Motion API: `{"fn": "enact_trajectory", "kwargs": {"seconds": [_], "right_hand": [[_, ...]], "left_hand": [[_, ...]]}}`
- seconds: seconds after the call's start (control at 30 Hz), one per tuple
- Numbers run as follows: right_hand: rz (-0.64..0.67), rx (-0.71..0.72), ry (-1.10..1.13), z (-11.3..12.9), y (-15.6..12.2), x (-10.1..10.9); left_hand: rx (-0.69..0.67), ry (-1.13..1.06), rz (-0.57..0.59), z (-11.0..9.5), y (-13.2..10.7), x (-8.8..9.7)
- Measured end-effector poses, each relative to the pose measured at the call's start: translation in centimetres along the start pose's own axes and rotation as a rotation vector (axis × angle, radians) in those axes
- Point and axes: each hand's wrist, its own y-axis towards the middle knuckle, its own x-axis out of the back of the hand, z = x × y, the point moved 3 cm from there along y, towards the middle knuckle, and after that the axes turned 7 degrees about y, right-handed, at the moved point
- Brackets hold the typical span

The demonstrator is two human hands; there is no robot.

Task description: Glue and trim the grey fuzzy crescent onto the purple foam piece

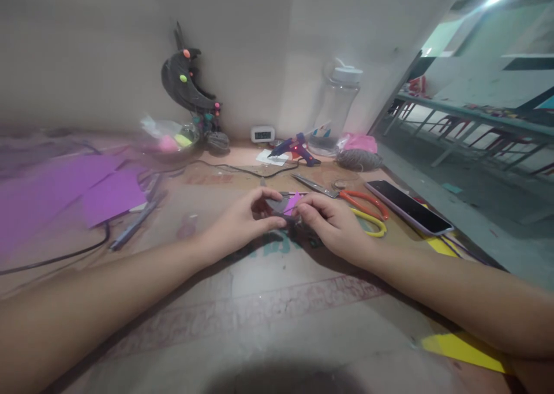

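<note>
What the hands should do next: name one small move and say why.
I'd probably have the left hand bring its thumb and fingertips together to steady the small pink piece. They stand apart just beside it, while the right hand is at its other side; a second hold would likely limit shifting. Exactly what the right hand grips is too small to make out.

**Materials and finish**

Purple sheets: smooth, matt paper. Scissor blades: metal; orange handles: plastic. Smartphone screen: glossy. Water bottle: clear, shiny plastic. Grey yarn: rough, fibrous. Magenta slip: smooth, paper-like.
</note>
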Motion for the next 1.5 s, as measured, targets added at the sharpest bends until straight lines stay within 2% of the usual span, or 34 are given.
{"fn": "enact_trajectory", "kwargs": {"seconds": [0.27, 0.47, 0.57, 0.67, 0.73, 0.9, 1.0, 1.17, 1.3, 1.5], "right_hand": [[0.055, -0.091, 0.042, 0.1, -0.1, -0.3], [0.024, -0.113, 0.008, -0.5, 0.6, 1.5], [0.116, -0.145, -0.013, -0.7, 1.6, 2.8], [0.217, -0.114, -0.056, -0.7, 2.3, 3.9], [0.240, -0.098, -0.058, -0.7, 2.5, 4.4], [0.209, -0.123, -0.065, -1.2, 2.7, 4.9], [0.236, -0.111, -0.071, -1.0, 2.9, 5.0], [0.241, -0.077, -0.057, -0.4, 3.2, 5.4], [0.227, -0.086, -0.057, -0.9, 3.0, 5.3], [0.103, -0.162, -0.038, -1.7, 2.7, 4.8]], "left_hand": [[-0.129, 0.092, -0.038, 0.2, -0.3, 0.0], [-0.143, 0.207, -0.059, -0.7, -0.6, 0.3], [-0.168, 0.238, -0.092, -1.0, -0.7, 0.4], [-0.200, 0.261, -0.115, -0.9, -0.7, 0.5], [-0.214, 0.284, -0.124, -0.8, -0.7, 0.5], [-0.293, 0.321, -0.161, -0.8, -1.1, 0.6], [-0.344, 0.375, -0.162, -1.0, -1.4, 0.6], [-0.333, 0.421, -0.160, -1.2, -1.5, 0.6], [-0.367, 0.424, -0.169, -1.3, -1.5, 0.6], [-0.393, 0.409, -0.155, -1.3, -1.7, 0.6]]}}
